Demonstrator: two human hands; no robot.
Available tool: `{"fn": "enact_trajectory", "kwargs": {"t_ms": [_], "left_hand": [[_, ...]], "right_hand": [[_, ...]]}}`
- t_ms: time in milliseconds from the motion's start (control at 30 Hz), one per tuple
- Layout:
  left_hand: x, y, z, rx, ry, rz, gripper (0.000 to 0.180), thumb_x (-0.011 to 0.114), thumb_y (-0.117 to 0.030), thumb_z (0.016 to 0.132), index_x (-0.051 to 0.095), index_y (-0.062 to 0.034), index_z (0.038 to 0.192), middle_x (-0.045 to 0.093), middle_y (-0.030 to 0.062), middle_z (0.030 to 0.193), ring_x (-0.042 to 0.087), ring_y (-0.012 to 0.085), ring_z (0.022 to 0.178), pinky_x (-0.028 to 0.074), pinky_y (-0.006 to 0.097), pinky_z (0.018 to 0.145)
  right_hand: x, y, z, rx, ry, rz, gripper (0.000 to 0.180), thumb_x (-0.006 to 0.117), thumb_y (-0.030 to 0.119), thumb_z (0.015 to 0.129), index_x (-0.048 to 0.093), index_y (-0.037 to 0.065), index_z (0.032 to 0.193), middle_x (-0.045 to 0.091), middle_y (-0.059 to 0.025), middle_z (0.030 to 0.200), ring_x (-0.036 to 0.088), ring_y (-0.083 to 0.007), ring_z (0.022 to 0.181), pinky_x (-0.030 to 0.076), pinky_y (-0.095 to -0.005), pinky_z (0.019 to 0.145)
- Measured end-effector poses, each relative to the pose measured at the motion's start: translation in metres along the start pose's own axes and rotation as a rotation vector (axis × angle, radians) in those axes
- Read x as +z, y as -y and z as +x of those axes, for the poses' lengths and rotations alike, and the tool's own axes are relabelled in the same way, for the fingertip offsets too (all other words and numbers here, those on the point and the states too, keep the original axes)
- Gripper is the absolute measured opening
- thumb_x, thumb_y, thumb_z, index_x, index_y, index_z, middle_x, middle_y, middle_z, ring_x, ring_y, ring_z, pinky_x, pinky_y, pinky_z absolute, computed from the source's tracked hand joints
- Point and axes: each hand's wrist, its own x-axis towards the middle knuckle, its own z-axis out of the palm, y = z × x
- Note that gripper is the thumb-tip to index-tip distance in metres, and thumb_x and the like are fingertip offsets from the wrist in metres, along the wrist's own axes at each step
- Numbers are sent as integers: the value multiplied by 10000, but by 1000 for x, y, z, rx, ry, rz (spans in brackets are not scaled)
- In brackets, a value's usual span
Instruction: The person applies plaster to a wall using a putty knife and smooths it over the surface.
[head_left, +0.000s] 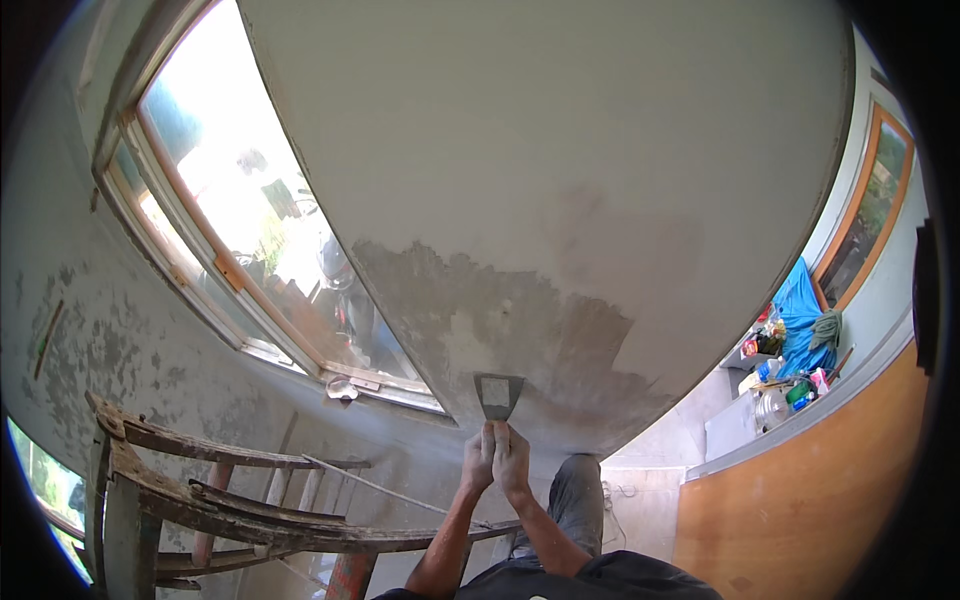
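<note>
Both my hands are wrapped round the handle of a putty knife (498, 394) in front of me, pressed close together. My left hand (478, 462) is on the left side of the grip and my right hand (511, 464) on the right, so the handle is mostly hidden. The wide grey blade points away from me, at the lower part of a pale plastered surface (600, 130); whether its edge touches cannot be made out. Just beyond it spreads a ragged darker grey patch (500, 310), where the pale coat is broken. Dust whitens my fingers.
A worn wooden ladder (330, 535) with a cord stands at lower left. A wood-framed window (230, 270) is on the left, beside a patchy wall (60, 330). At right are a blue cloth (797, 320), mixed household items (772, 405) and an orange-brown wooden panel (800, 490).
</note>
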Motion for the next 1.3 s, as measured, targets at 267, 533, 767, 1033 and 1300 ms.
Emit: {"fn": "enact_trajectory", "kwargs": {"t_ms": [267, 533, 767, 1033, 1300], "left_hand": [[-2, 11, 1, 46, 15, 29, 543, 342, -424, 969, 555, 24, 748, 541, 8, 627, 469, 81, 622, 407, 287, 529], [-3, 0, 2, 26, -13, -16, 530, 359, -410, 968, 572, 25, 752, 554, 28, 624, 480, 87, 630, 416, 291, 541], [-9, -16, 7, 27, -21, -31, 509, 364, -388, 972, 570, 29, 765, 550, 38, 626, 477, 88, 645, 421, 292, 564], [-4, -2, 3, 50, -31, 20, 555, 339, -430, 968, 566, 23, 740, 542, 15, 625, 470, 78, 623, 406, 287, 524], [-3, 3, 6, 81, -26, 18, 566, 336, -439, 966, 564, 19, 724, 540, 16, 616, 479, 81, 619, 405, 288, 523]], "right_hand": [[2, -12, 0, 22, 20, 2, 318, 454, 229, 947, 572, -38, 823, 530, -150, 640, 441, -127, 609, 428, -309, 568], [3, -7, 2, 4, 37, 33, 331, 448, 244, 949, 585, -31, 828, 568, -141, 666, 485, -136, 621, 435, -313, 591], [6, 11, 7, -10, 87, -4, 337, 437, 247, 952, 582, -32, 832, 558, -129, 661, 462, -123, 628, 432, -308, 584], [4, -3, 3, -24, 61, 46, 342, 439, 253, 954, 577, -34, 831, 546, -109, 646, 456, -117, 631, 429, -305, 579], [0, -2, 8, -61, 86, 29, 341, 443, 260, 952, 602, -30, 869, 582, -137, 678, 500, -127, 639, 441, -306, 596]]}}
